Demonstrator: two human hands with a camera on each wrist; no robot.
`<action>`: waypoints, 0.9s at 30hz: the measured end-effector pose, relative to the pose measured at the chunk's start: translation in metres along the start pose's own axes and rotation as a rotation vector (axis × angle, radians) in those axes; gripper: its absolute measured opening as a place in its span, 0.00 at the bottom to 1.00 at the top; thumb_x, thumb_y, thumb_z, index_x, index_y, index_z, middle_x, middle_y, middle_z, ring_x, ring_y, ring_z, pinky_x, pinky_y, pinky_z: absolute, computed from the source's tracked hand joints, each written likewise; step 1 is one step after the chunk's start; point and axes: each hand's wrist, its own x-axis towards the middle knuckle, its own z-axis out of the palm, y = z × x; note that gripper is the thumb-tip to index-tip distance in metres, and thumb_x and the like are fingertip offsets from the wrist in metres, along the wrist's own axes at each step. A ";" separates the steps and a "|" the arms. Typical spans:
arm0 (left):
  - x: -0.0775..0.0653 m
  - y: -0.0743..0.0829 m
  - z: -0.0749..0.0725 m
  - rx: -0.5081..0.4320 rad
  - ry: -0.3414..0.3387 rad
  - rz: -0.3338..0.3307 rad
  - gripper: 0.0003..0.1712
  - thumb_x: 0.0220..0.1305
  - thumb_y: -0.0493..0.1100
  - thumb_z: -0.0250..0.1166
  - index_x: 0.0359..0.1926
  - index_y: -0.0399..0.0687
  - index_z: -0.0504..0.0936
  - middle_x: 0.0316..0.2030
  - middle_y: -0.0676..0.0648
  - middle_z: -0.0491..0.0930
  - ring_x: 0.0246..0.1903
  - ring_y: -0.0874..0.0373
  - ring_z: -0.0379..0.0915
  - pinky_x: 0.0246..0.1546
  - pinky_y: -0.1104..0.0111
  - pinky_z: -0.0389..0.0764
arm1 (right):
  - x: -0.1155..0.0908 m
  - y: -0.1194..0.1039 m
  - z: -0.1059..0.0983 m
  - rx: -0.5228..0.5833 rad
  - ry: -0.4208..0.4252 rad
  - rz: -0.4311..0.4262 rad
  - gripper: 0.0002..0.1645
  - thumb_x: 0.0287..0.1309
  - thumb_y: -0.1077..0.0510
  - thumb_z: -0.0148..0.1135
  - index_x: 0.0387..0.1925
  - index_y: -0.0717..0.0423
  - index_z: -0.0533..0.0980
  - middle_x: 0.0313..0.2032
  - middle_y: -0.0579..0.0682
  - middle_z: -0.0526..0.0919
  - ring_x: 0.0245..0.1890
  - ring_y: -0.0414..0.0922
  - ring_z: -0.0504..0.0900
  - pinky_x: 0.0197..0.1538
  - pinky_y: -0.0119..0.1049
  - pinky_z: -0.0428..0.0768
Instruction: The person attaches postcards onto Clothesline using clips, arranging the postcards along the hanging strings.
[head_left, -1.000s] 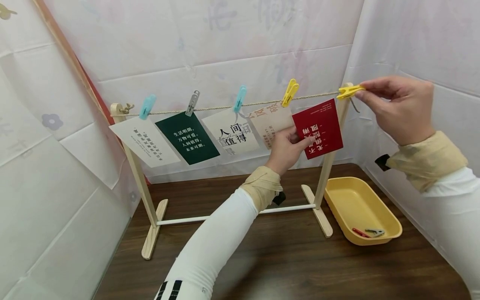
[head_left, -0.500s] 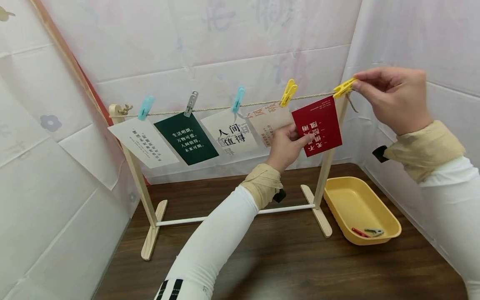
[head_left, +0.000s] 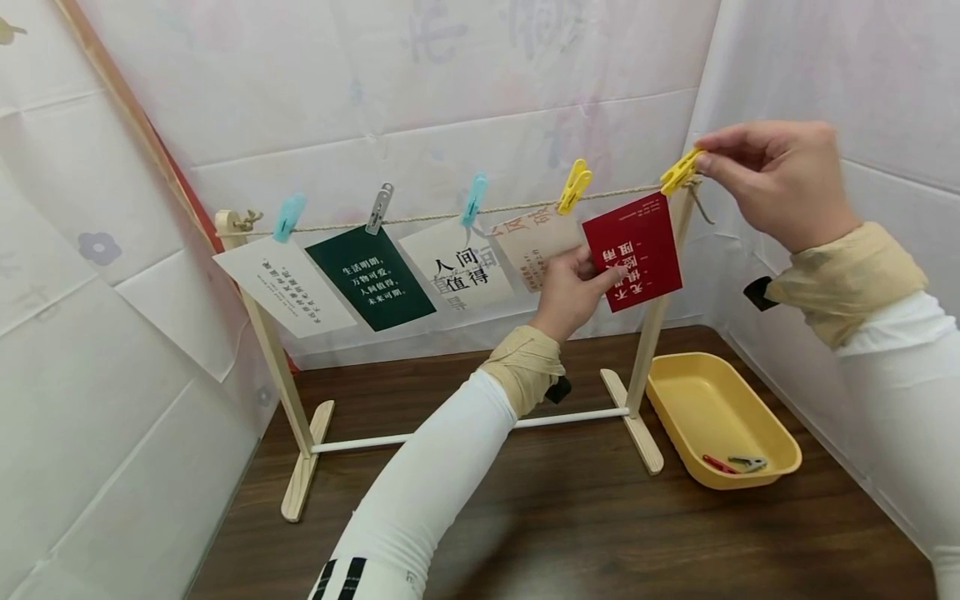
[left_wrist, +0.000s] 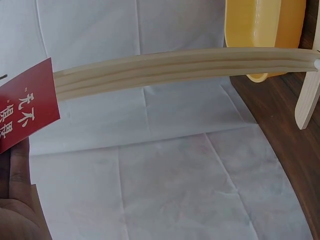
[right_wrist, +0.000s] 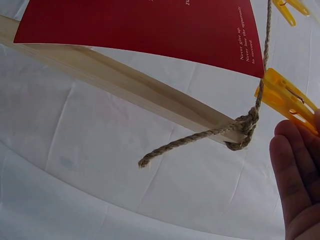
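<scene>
My left hand [head_left: 567,292] pinches a red card [head_left: 637,250] with white lettering by its left side, just under the rope [head_left: 622,193]. Between thumb and fingertips, my right hand [head_left: 776,179] grips a yellow clothespin [head_left: 681,171] by its handle end. In the right wrist view the jaws of that clothespin [right_wrist: 287,97] sit at the rope and the card's upper corner, beside the knot [right_wrist: 245,127]. Left along the rope hang a beige card [head_left: 543,237] under another yellow clothespin [head_left: 575,185], a white card [head_left: 457,262], a green card [head_left: 370,279] and one more white card [head_left: 285,283].
A wooden stand [head_left: 648,350] with a white crossbar [head_left: 360,442] carries the rope above a dark wooden table [head_left: 570,517]. At the right stands a yellow tray [head_left: 705,392] with a red clothespin [head_left: 720,463] and a grey clothespin [head_left: 748,462] inside. Pale sheets [head_left: 450,100] surround the table.
My right hand has moved left and up with the yellow clothespin, which has tilted and come to the red card's upper right corner. The left hand has stayed almost still.
</scene>
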 end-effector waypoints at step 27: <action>0.000 -0.004 -0.004 0.002 0.006 0.017 0.18 0.65 0.37 0.69 0.56 0.41 0.83 0.45 0.48 0.87 0.41 0.63 0.83 0.42 0.70 0.83 | 0.005 0.011 0.002 0.141 -0.110 0.158 0.20 0.60 0.65 0.69 0.53 0.70 0.80 0.36 0.33 0.84 0.33 0.32 0.84 0.40 0.17 0.77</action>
